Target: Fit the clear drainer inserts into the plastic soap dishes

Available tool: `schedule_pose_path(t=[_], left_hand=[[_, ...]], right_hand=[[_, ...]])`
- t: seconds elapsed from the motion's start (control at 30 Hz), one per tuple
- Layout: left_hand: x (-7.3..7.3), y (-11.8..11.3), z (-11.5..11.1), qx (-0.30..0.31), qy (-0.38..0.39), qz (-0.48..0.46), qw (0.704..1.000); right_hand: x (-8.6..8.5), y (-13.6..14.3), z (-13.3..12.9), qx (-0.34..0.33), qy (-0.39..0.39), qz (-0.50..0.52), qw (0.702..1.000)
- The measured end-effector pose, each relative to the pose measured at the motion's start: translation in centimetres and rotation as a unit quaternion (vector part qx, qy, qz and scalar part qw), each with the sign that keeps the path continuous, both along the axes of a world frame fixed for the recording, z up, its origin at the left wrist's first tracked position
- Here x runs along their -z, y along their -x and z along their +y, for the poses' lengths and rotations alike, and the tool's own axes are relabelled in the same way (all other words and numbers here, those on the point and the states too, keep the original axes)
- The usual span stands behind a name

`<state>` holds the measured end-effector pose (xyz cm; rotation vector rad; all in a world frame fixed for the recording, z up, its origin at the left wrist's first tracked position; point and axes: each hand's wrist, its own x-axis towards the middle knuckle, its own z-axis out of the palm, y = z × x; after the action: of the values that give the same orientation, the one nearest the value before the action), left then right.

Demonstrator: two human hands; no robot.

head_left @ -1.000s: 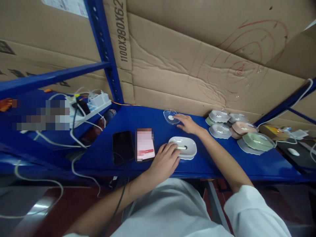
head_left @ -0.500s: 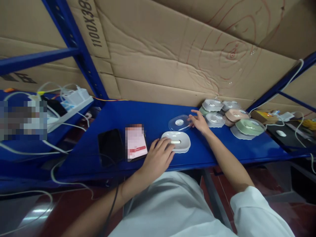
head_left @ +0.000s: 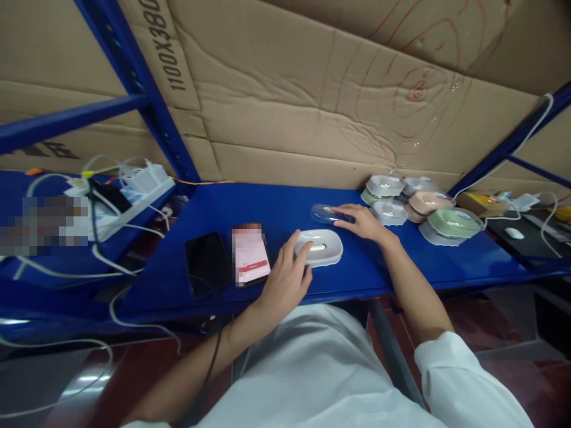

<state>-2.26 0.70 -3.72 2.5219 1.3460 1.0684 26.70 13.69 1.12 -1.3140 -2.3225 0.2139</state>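
Cardboard sheets (head_left: 285, 107) line the wall behind a blue metal tabletop (head_left: 276, 208), and one sheet carries the printed figures "1100X380" running up beside the blue upright post (head_left: 147, 101); I also see red pen loops scrawled on the cardboard further right. Near the front edge sits a white oval dish (head_left: 322, 248), shallow and glossy with a rounded rim and a small pale bar lying in its hollow. My left hand (head_left: 285, 282) rests at the dish's left end, thumb raised and fingers curled against its rim, touching rather than clamped. My right hand (head_left: 363, 221) lies flat just behind the dish, fingers stretched out and together over the edge of a clear lid (head_left: 325, 214) that is tilted on the tabletop. Left of the dish lie two phones (head_left: 207, 261), one dark, one with a lit screen. To the right is a cluster of similar dishes (head_left: 419, 205) in white, pink and green. A white power strip (head_left: 138, 190) with cables sits far left.
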Motion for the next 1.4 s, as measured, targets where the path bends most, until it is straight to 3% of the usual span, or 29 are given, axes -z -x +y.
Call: schedule_pose_path(t=[0.13,0.27,0.37,0.5,0.7,0.9,1.0,1.1,1.27,1.4], left_hand=[[0.3,-0.2,0.0,0.002,-0.002,-0.019,1.0],[0.6,-0.3,0.0,0.01,0.008,-0.038,0.999],[0.7,-0.2,0.1,0.009,0.02,-0.032,0.999],[0.6,0.0,0.2,0.012,0.033,-0.014,0.999],[0.5,0.1,0.0,0.017,0.036,0.001,0.999],[-0.1,0.5,-0.2,0.135,0.012,0.02,0.991],[-0.6,0.4,-0.4,0.184,-0.002,0.07,0.98],[-0.8,0.3,-0.4,0.193,-0.013,0.107,0.975],[-0.6,0.4,-0.5,0.207,-0.03,0.138,0.968],[-0.4,0.5,-0.6,0.181,-0.041,0.125,0.975]], right_hand=[[-1.4,0.7,-3.5,-0.088,0.017,0.074,0.993],[-0.6,2.1,-8.4,-0.127,0.01,0.078,0.989],[0.9,3.1,-10.9,-0.104,-0.026,0.066,0.992],[2.6,3.8,-11.9,-0.081,-0.079,0.049,0.992],[2.8,4.2,-12.0,-0.046,-0.111,-0.034,0.992],[1.7,2.6,-16.1,0.002,-0.095,-0.11,0.989],[2.0,1.5,-19.0,0.023,-0.113,-0.116,0.986],[2.8,0.8,-21.0,0.04,-0.137,-0.119,0.983],[3.7,-0.5,-21.3,0.031,-0.168,-0.117,0.978],[2.9,-4.2,-17.8,0.031,-0.216,-0.085,0.972]])
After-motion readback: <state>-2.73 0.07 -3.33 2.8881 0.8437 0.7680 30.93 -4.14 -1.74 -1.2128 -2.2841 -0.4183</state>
